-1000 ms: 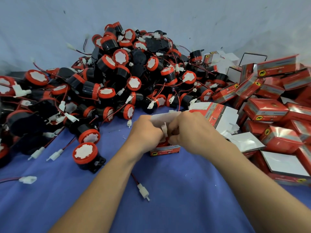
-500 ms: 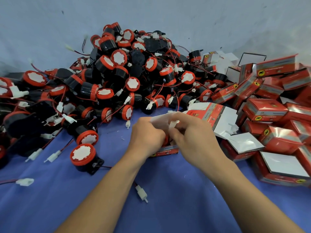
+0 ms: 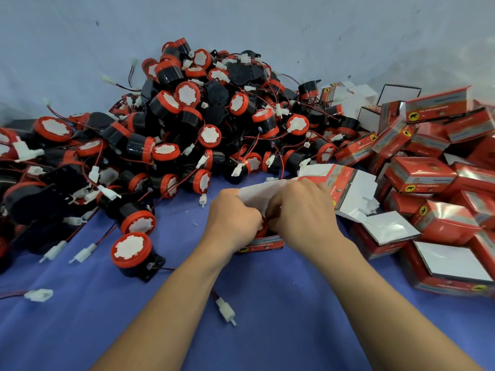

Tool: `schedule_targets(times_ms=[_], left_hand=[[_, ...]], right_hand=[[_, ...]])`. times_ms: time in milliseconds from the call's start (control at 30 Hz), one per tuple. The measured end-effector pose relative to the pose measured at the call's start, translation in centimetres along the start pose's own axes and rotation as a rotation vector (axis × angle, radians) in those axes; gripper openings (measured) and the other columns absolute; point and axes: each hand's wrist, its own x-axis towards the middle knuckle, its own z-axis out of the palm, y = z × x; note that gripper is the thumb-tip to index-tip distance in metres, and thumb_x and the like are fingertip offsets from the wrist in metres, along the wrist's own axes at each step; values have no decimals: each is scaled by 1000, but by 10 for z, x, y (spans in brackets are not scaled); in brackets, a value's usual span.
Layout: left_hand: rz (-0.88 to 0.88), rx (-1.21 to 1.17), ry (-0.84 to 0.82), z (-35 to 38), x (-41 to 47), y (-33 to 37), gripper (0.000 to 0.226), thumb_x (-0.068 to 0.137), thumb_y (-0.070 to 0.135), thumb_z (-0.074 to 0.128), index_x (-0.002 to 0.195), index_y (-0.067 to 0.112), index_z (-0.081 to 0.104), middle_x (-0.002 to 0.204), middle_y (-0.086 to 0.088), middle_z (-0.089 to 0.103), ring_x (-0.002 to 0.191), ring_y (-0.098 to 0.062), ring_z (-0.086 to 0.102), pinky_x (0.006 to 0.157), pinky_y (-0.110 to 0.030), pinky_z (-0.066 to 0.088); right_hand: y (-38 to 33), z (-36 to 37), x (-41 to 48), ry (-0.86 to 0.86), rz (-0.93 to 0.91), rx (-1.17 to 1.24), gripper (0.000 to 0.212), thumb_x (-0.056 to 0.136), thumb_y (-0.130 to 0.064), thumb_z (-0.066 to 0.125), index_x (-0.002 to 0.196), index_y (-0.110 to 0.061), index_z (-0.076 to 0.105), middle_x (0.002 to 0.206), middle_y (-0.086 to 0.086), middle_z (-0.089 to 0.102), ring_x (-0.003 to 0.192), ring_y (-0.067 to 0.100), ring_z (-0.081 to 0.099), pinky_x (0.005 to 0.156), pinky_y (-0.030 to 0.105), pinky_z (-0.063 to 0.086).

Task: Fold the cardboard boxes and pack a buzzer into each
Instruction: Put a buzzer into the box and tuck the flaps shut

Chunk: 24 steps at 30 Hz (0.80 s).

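L hand (image 3: 233, 220) & R hand (image 3: 302, 215): each grip closed round red box (image 3: 265, 243) on bench (image 3: 267, 295), prob. seating the mostly hidden buzzer (image 3: 261, 229) under white flap (image 3: 257, 190).

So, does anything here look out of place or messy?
A white connector lies alone on the blue cloth between the forearms, apart from the buzzer pile. The red boxes at right are heaped askew, some flaps open.
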Motion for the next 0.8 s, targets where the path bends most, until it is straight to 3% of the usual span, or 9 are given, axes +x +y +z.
schedule_targets(times_ms=[67, 133, 267, 333, 400, 500, 567, 667, 800], left_hand=[[33, -7, -3, 1, 0, -1, 57, 57, 15, 53, 106, 25, 80, 83, 3, 78, 80, -20, 72, 62, -39, 60], [112, 5, -17, 4, -3, -3, 54, 66, 14, 59, 112, 33, 80, 84, 10, 78, 78, -9, 71, 60, -26, 57], [170, 25, 28, 9, -5, -5, 33, 71, 17, 75, 102, 30, 81, 85, 15, 78, 81, -2, 72, 67, -20, 58], [149, 32, 39, 10, -2, -6, 29, 74, 13, 78, 101, 24, 82, 83, 9, 79, 80, -8, 73, 64, -21, 56], [140, 20, 39, 10, 0, -7, 26, 75, 12, 79, 98, 24, 82, 78, 11, 77, 71, -3, 69, 56, -16, 49], [107, 3, 45, 10, 1, -8, 13, 74, 12, 79, 83, 21, 79, 69, 7, 74, 63, -7, 65, 51, -22, 46], [110, -3, 61, 10, 1, -9, 10, 74, 11, 79, 72, 19, 74, 66, 6, 72, 61, -7, 64, 50, -23, 47], [119, -3, 50, 10, 1, -9, 12, 76, 12, 77, 72, 23, 75, 65, 13, 72, 62, -1, 65, 53, -22, 50], [94, -61, 0, 10, -1, -9, 32, 76, 10, 73, 78, 42, 74, 82, 16, 78, 83, -6, 74, 72, -32, 63]], right_hand=[[1, 4, -2, 11, 41, -2, 6, 77, -30, 72, 80, -28, 77, 84, -6, 61, 92, 25, 56, 77, 36, 28], [3, 6, -5, -37, 29, -39, 11, 83, -30, 64, 89, -28, 73, 97, -4, 61, 97, 25, 52, 80, 37, 28], [13, 0, -11, -246, -87, -23, 27, 93, -26, 52, 108, -30, 74, 119, -1, 54, 111, 26, 46, 95, 39, 31], [21, -7, -14, -304, -80, 283, 30, 94, -14, 53, 101, -29, 79, 122, -7, 55, 109, 21, 49, 95, 36, 36], [24, -9, -22, -185, 47, 651, 32, 93, -3, 56, 101, -23, 80, 116, -12, 60, 99, 9, 55, 89, 30, 42], [22, -4, -41, 107, 320, 1168, 27, 90, -8, 70, 111, -24, 77, 97, -8, 78, 90, 2, 70, 80, 30, 59], [20, 2, -47, 60, 417, 1471, 22, 95, -13, 67, 109, -27, 77, 95, -6, 78, 86, 7, 72, 71, 26, 60], [20, 12, -47, -34, 366, 1431, 20, 98, -15, 65, 108, -28, 76, 104, -9, 78, 96, 6, 73, 76, 27, 55], [12, 20, -45, -50, 272, 1223, 25, 87, -30, 72, 111, -34, 76, 107, -11, 78, 104, 12, 72, 93, 46, 57]])
